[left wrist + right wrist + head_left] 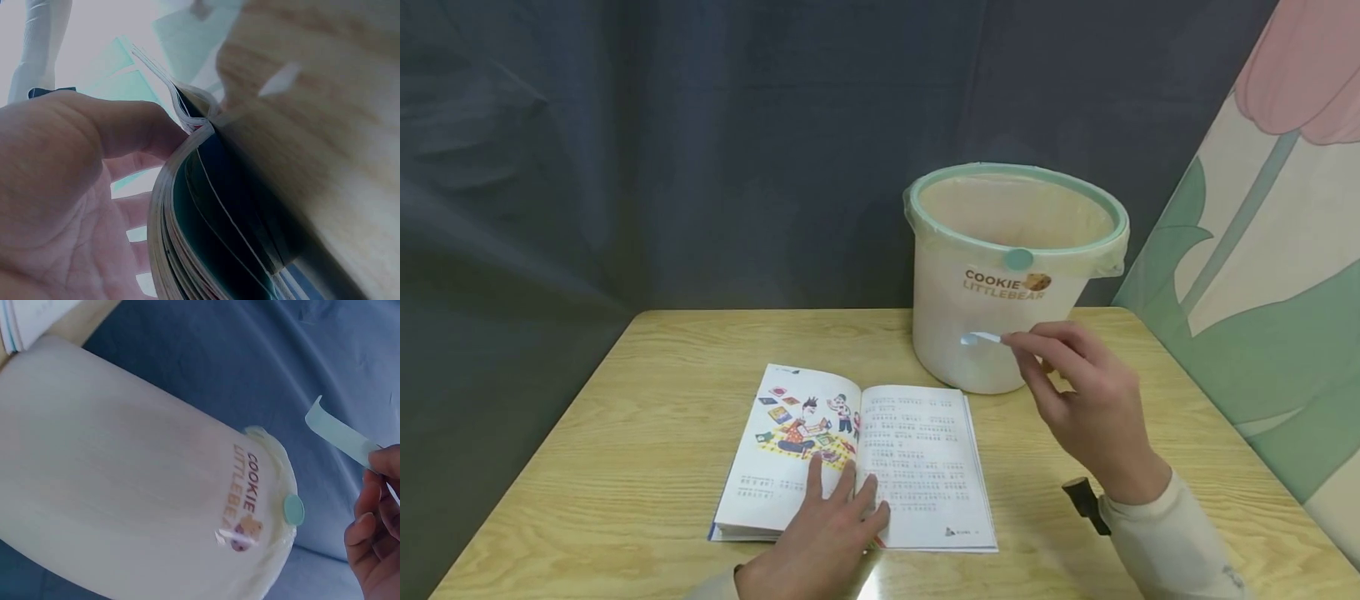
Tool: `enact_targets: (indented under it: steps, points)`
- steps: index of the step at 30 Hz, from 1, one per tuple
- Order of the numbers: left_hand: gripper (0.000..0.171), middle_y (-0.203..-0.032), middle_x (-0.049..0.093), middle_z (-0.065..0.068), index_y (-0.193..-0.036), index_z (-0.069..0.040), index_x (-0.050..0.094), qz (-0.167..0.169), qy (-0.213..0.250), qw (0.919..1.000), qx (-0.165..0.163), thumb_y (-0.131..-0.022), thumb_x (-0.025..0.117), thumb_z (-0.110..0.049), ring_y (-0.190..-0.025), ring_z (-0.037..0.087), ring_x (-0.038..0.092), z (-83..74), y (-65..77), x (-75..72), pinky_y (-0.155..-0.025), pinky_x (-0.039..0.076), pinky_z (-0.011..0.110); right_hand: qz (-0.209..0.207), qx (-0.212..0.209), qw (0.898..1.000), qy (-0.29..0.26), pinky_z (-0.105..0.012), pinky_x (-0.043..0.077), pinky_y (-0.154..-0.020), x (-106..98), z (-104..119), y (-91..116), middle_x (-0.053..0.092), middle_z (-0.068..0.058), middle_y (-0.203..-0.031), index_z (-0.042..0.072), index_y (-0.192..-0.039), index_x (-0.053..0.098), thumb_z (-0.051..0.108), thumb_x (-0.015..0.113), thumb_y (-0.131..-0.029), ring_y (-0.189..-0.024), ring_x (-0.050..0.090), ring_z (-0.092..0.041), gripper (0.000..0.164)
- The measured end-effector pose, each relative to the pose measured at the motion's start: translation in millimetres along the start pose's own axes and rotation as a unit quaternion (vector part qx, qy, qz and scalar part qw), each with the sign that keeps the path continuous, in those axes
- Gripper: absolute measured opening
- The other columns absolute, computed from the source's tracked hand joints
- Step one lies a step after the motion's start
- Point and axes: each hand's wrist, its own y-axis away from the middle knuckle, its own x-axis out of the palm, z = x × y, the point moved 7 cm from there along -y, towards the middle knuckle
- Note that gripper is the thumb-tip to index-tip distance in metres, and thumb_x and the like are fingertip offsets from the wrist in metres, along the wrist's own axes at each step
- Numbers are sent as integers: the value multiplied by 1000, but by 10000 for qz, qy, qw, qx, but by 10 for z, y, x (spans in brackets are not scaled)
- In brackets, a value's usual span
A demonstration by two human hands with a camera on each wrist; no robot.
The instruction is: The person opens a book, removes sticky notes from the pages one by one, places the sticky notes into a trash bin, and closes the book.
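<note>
An open book (917,467) lies on the table, with a coloured drawing on its left page and lines of print on its right. My left hand (827,533) rests across the lower middle of it, fingers spread over the pages near the fold. In the left wrist view the thumb lies along the lower edge of the book's curved pages (164,244). Raised in front of the bin, my right hand (1090,400) pinches one end of a small pale blue strip (340,436) between thumb and forefinger. The strip's free end curls up and points left in the head view.
A whitish bin (943,300) with a green rim and a clear liner stands behind the book, to the right. Dark cloth (760,167) hangs behind the wooden table (647,433). A tulip-patterned panel (1285,317) borders the right side.
</note>
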Motion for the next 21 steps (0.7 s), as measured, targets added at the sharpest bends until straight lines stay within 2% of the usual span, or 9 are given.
enact_targets:
  steps: [4,7,10,14,17,21]
  points:
    - [32,-121,58,4,-109,-26,61,63,-28,10000,14,-80,65,-38,-116,35,47,-3,1,18,-89,38,70,-511,76,9986,142,-25,44,-54,-108,-20,-63,66,-13,-83,2,-89,73,-4,69,-71,-65,54,-18,19]
    - [32,-119,59,4,-108,-26,62,-79,-129,9999,37,-80,65,-40,-115,34,48,-6,6,13,-88,38,69,-1001,248,9944,207,-25,39,-56,-184,-42,-89,67,-16,-80,-2,-85,70,-5,69,-72,-64,54,-21,14]
    - [32,-118,59,4,-107,-26,62,-213,-218,9995,48,-78,66,-40,-114,34,49,-7,12,2,-88,39,69,-1536,391,9872,195,-25,35,-56,-237,-74,-99,66,-18,-77,-4,-81,66,-4,67,-74,-61,52,-23,8]
    - [33,-119,59,4,-108,-26,61,-147,-198,9997,43,-79,65,-41,-115,35,48,-8,15,2,-89,38,69,-2192,609,9736,181,-22,34,-57,-280,-162,-97,65,-22,-76,-5,-78,66,0,67,-76,-59,51,-26,5]
    - [34,-120,58,5,-109,-25,61,-67,-180,9998,38,-80,63,-42,-116,35,47,-12,12,6,-89,38,69,-2493,836,9645,245,-20,33,-58,-295,-256,-95,62,-24,-77,-5,-77,67,2,67,-77,-58,50,-28,7]
    - [33,-119,58,4,-109,-26,61,-105,-266,9996,43,-82,62,-44,-115,34,47,-13,9,3,-89,38,68,-2539,1073,9604,410,-17,31,-60,-283,-364,-115,61,-26,-78,-6,-78,67,1,67,-78,-59,48,-30,7]
